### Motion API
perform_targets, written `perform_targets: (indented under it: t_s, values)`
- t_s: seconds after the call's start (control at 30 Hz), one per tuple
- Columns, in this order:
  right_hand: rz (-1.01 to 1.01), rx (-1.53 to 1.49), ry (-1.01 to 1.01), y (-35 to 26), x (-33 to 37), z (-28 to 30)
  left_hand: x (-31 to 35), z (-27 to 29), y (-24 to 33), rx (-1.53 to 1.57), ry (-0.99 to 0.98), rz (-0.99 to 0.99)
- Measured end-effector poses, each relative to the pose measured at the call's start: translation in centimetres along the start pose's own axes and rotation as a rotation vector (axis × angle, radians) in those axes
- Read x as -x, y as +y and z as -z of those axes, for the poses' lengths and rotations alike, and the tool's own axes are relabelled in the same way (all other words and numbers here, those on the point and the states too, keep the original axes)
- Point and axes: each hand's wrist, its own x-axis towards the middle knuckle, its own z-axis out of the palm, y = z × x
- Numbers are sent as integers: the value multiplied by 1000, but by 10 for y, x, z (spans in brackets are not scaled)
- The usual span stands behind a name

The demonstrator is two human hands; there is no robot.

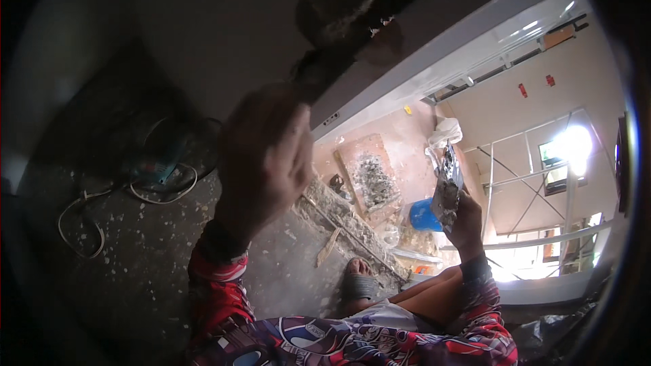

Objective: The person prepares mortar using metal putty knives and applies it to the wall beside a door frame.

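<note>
My left hand (271,159) is raised in shadow at the lower end of a pale door or window frame (400,71). It is blurred and dark, and I cannot make out whether its fingers hold anything. Above it, a rough dark hole (346,0) breaks the wall beside the frame. My right hand (466,225) grips a flat, shiny metal blade (447,190), like a trowel, smeared with grey mortar. The blade stands nearly upright, away from the frame.
A board (373,176) with grey mortar lies on the floor, near a blue bucket (425,215). Rubble (346,213) runs along the threshold by my sandalled foot (359,281). At left lie a teal power tool (161,163) and its white cord (102,230). Scaffolding (529,176) stands at right.
</note>
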Motion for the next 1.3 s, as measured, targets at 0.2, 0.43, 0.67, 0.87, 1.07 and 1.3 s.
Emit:
perform_targets:
  t_s: [0.2, 0.43, 0.67, 0.87, 1.07, 1.3]
  values:
    - [-75, -215, 9, 8, 12, 24, -5, 0, 4, -60, 142, 80]
    - [-73, -348, -28, 0, 33, 26, -15, -6, -16, -63, 95, 28]
    - [-128, -385, 13, -6, 46, 21, -26, -6, 9, -261, 127, -98]
    - [-101, -367, 113, -11, 43, -1, -25, -3, 10, -202, 71, -59]
    - [-198, -296, -41, 2, 39, 14, -8, 5, 7, -141, 182, -109]
    - [-339, -537, -50, 5, 34, -10, 54, 13, 8, 82, 333, 196]
